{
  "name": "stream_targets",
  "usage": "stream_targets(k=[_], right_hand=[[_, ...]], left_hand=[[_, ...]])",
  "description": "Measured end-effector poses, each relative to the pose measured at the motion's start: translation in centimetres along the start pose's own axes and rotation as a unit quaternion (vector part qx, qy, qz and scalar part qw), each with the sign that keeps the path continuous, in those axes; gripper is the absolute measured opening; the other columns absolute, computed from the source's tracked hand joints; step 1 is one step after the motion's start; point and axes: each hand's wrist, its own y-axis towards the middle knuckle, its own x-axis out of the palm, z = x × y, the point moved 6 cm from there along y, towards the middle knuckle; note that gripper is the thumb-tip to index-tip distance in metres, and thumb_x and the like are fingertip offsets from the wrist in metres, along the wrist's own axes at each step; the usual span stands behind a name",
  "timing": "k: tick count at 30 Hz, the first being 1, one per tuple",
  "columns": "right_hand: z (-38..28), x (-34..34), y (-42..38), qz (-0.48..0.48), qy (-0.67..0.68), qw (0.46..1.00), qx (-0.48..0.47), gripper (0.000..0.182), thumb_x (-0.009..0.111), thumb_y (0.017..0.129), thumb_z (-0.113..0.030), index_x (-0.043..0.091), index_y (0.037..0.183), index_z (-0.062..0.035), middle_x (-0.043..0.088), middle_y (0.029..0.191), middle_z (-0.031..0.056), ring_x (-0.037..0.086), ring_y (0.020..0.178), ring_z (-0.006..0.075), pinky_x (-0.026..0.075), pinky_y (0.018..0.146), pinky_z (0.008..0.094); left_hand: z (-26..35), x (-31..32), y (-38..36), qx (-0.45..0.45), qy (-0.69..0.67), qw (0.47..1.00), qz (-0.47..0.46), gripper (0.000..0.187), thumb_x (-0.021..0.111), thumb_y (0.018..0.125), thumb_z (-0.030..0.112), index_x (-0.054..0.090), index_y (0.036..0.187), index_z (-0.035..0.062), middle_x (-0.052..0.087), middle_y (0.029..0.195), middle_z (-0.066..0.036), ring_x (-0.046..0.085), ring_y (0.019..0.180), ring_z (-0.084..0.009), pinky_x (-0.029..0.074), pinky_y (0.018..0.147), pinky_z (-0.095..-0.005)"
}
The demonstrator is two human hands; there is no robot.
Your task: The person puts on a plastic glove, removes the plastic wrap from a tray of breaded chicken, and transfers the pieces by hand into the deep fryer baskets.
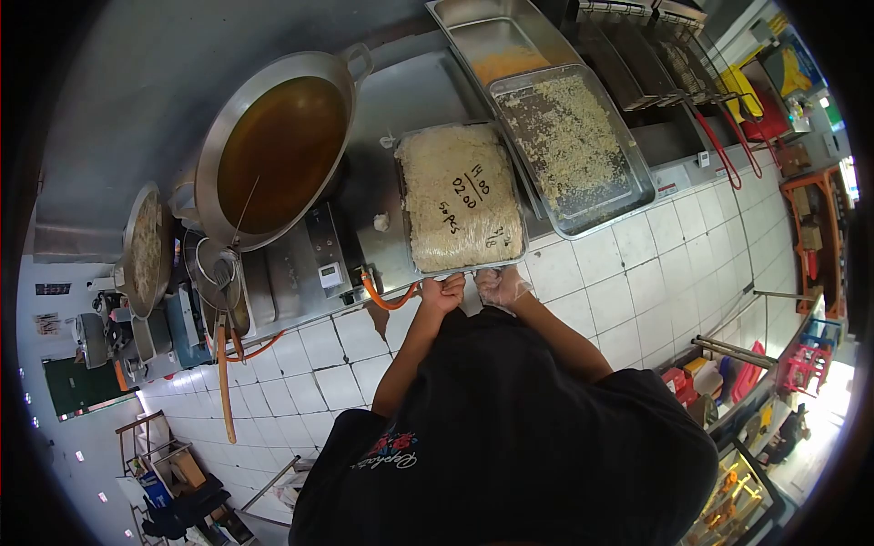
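Note:
A metal tray (526,250) stands at the counter's front edge, just ahead of my body. In it lies a large block of pale, crumb-like food wrapped in clear plastic film (437,177), with black handwriting on top. My left hand (443,291) is bare and closed at the tray's near rim, its fingertips partly hidden. Beside it, my right hand (503,287), in a clear plastic glove, is curled against the same rim near the right corner. A small white crumpled piece (381,222) lies left of the tray.
A large wok of brown oil (282,155) stands at left, with a wooden-handled strainer (218,273) near it. Right of the wrapped block are a crumb-strewn tray (574,146), a deep metal pan (501,32) and fryer baskets with red handles (719,150). An orange hose (387,300) hangs at the edge.

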Motion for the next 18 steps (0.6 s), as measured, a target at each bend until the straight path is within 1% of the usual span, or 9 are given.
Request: stream_targets(k=[2, 6, 8, 9, 11, 12, 15, 16, 18], right_hand=[[-0.6, -0.6, 0.0, 0.006, -0.016, 0.999, -0.029, 0.05, 0.039, 0.091, -0.052, 0.04, 0.066, -0.008, 0.035, 0.059, 0.0007, 0.031, 0.051, 0.0125, 0.028, 0.048, 0.0254], [-0.7, -0.8, 0.7, -0.001, -0.017, 1.0, -0.022, 0.048, 0.039, 0.092, -0.048, 0.045, 0.071, -0.0056, 0.038, 0.061, 0.002, 0.039, 0.056, 0.0153, 0.034, 0.052, 0.0269], [0.5, 0.8, -0.7, 0.165, -0.035, 0.982, -0.085, 0.048, 0.041, 0.091, -0.048, 0.055, 0.087, -0.0029, 0.051, 0.077, 0.0078, 0.049, 0.07, 0.0197, 0.042, 0.061, 0.0316], [0.4, 0.6, -0.4, 0.162, -0.039, 0.983, -0.082, 0.048, 0.041, 0.091, -0.048, 0.055, 0.087, -0.0029, 0.051, 0.077, 0.0078, 0.049, 0.07, 0.0197, 0.042, 0.061, 0.0316], [0.1, 0.7, 0.0, 0.08, -0.071, 0.991, -0.077, 0.051, 0.044, 0.089, -0.049, 0.055, 0.112, -0.0047, 0.055, 0.102, 0.0124, 0.053, 0.088, 0.0239, 0.046, 0.071, 0.0378], [1.5, 2.8, -0.6, -0.049, -0.024, 0.998, 0.013, 0.057, 0.045, 0.089, -0.05, 0.047, 0.125, -0.0066, 0.052, 0.115, 0.0138, 0.053, 0.093, 0.0246, 0.046, 0.074, 0.0372], [1.8, 2.5, -0.3, -0.061, -0.025, 0.997, 0.046, 0.06, 0.043, 0.089, -0.05, 0.043, 0.129, -0.0052, 0.052, 0.113, 0.0146, 0.052, 0.095, 0.0237, 0.047, 0.074, 0.0347], [1.9, 2.7, -0.1, -0.064, -0.026, 0.997, 0.045, 0.06, 0.043, 0.089, -0.05, 0.043, 0.129, -0.0052, 0.052, 0.113, 0.0146, 0.052, 0.095, 0.0237, 0.047, 0.074, 0.0347], [0.6, 1.1, -0.1, 0.078, -0.089, 0.989, -0.089, 0.057, 0.04, 0.092, -0.047, 0.043, 0.127, -0.0031, 0.05, 0.113, 0.0179, 0.051, 0.076, 0.0189, 0.044, 0.06, 0.0285]], left_hand=[[0.4, -0.3, -0.3, 0.014, -0.044, 0.999, 0.02, 0.03, 0.044, 0.093, 0.031, 0.041, 0.074, 0.0086, 0.027, 0.056, 0.001, 0.025, 0.042, -0.008, 0.024, 0.033, -0.0189], [0.9, -0.4, -0.7, -0.003, -0.02, 1.0, 0.009, 0.029, 0.043, 0.093, 0.029, 0.04, 0.073, 0.0089, 0.027, 0.057, 0.001, 0.026, 0.044, -0.0079, 0.024, 0.033, -0.0189], [0.5, -0.5, -1.0, 0.0, -0.006, 0.999, 0.042, 0.028, 0.043, 0.093, 0.028, 0.04, 0.073, 0.0088, 0.027, 0.057, 0.001, 0.028, 0.046, -0.0078, 0.025, 0.034, -0.0185], [0.6, -0.5, -0.9, 0.004, -0.004, 0.999, 0.038, 0.028, 0.043, 0.093, 0.028, 0.04, 0.073, 0.0088, 0.027, 0.057, 0.001, 0.028, 0.046, -0.0078, 0.025, 0.034, -0.0185], [0.7, -1.3, -0.7, -0.02, 0.027, 0.999, 0.022, 0.028, 0.044, 0.093, 0.029, 0.04, 0.072, 0.009, 0.028, 0.057, 0.002, 0.029, 0.047, -0.0076, 0.025, 0.034, -0.0181], [0.7, -1.1, -0.7, -0.034, 0.027, 0.999, 0.012, 0.029, 0.044, 0.092, 0.03, 0.042, 0.073, 0.0086, 0.028, 0.057, 0.002, 0.028, 0.047, -0.0076, 0.025, 0.034, -0.0176], [0.6, -1.2, -0.8, -0.035, 0.023, 0.999, 0.019, 0.029, 0.045, 0.092, 0.031, 0.043, 0.075, 0.008, 0.029, 0.057, 0.001, 0.028, 0.047, -0.0075, 0.025, 0.034, -0.0174], [0.4, -0.7, -0.9, -0.055, 0.023, 0.998, -0.009, 0.029, 0.046, 0.092, 0.031, 0.043, 0.076, 0.0069, 0.029, 0.057, 0.001, 0.029, 0.047, -0.0074, 0.026, 0.034, -0.0171], [0.6, -0.9, -0.9, -0.045, 0.019, 0.999, 0.018, 0.03, 0.046, 0.092, 0.03, 0.043, 0.074, 0.0067, 0.029, 0.056, 0.002, 0.03, 0.047, -0.0075, 0.026, 0.034, -0.0174]])
